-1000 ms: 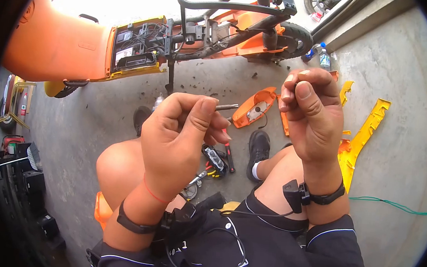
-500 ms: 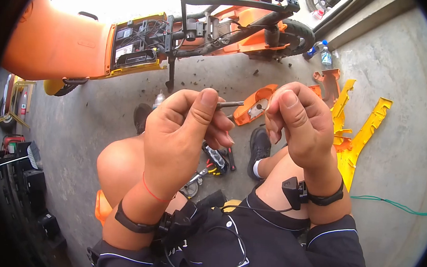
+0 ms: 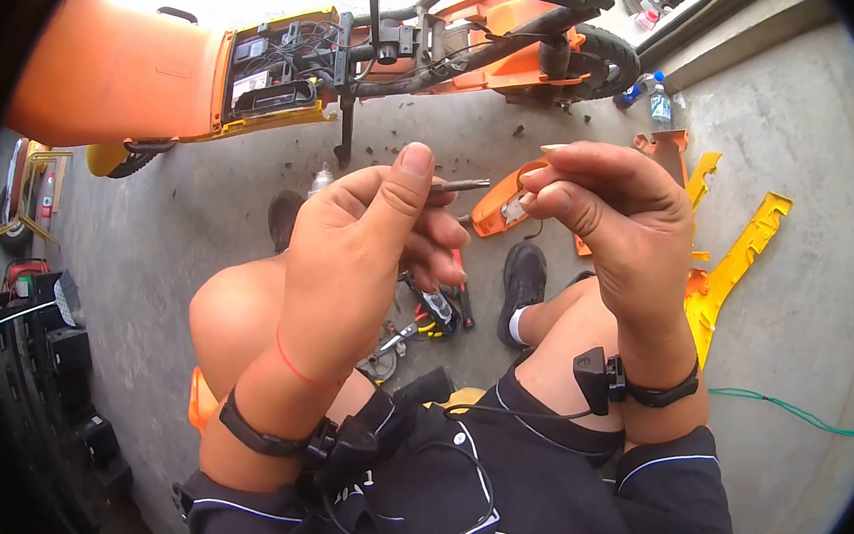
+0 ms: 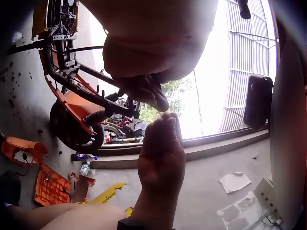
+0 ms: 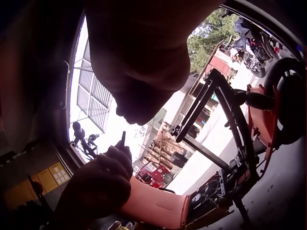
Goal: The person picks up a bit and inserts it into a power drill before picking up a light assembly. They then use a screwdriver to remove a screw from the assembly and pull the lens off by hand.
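Observation:
In the head view my left hand (image 3: pixel 350 226) grips a thin metal screwdriver (image 3: pixel 461 185) with its thumb and curled fingers. The tip points to the right; the rear end is hidden in the palm. The dark tip of the screwdriver (image 5: pixel 123 139) also shows in the right wrist view. My right hand (image 3: pixel 631 223) is raised just right of that tip, its thumb and fingers bent with their tips close together. I cannot tell whether something small sits between them. Both hands are above the knees, apart from each other.
A stripped orange scooter (image 3: pixel 121 72) with exposed wiring lies across the far side. An orange cover (image 3: pixel 500 208) and a yellow trim strip (image 3: pixel 744 257) lie on the concrete floor. Pliers (image 3: pixel 432 325) and other tools are between the legs. Two bottles, one a water bottle (image 3: pixel 660 107), stand near the wall.
My right hand has swung left toward the screwdriver tip, its upper fingers now straighter. My left hand has stayed nearly in place, its thumb lifting and the screwdriver still held.

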### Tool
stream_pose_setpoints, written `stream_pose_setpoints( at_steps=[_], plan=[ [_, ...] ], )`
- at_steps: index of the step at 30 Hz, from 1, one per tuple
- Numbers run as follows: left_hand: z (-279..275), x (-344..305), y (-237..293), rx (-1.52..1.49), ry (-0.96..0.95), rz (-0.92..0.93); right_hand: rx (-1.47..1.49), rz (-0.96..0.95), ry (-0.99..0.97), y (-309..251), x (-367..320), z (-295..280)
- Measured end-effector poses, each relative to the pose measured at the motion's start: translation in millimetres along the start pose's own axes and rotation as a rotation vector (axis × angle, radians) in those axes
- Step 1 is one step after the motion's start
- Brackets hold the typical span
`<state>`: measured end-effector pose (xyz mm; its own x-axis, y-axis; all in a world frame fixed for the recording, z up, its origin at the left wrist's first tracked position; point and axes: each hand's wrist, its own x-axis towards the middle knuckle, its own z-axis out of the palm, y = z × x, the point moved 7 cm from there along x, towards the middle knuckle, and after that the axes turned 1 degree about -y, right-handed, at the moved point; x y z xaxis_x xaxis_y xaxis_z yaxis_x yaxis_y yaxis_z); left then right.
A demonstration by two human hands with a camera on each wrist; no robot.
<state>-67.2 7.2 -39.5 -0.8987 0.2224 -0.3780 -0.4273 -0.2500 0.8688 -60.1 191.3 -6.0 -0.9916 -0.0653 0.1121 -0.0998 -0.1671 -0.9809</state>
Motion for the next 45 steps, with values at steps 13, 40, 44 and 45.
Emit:
stream_pose_setpoints(
  at_steps=[13,40,44,45],
  plan=[
    [5,2,-3,0.041,-0.01,0.003,-0.143,-0.045,-0.042,2,-3,0],
    [9,-4,1,0.218,0.011,0.1,-0.665,-0.402,-0.019,-14,-7,16],
    [11,-4,2,0.239,0.011,0.138,-0.679,-0.424,-0.034,-19,-5,20],
    [12,-4,3,0.248,0.005,0.148,-0.728,-0.469,-0.042,-21,-4,21]
  ],
)
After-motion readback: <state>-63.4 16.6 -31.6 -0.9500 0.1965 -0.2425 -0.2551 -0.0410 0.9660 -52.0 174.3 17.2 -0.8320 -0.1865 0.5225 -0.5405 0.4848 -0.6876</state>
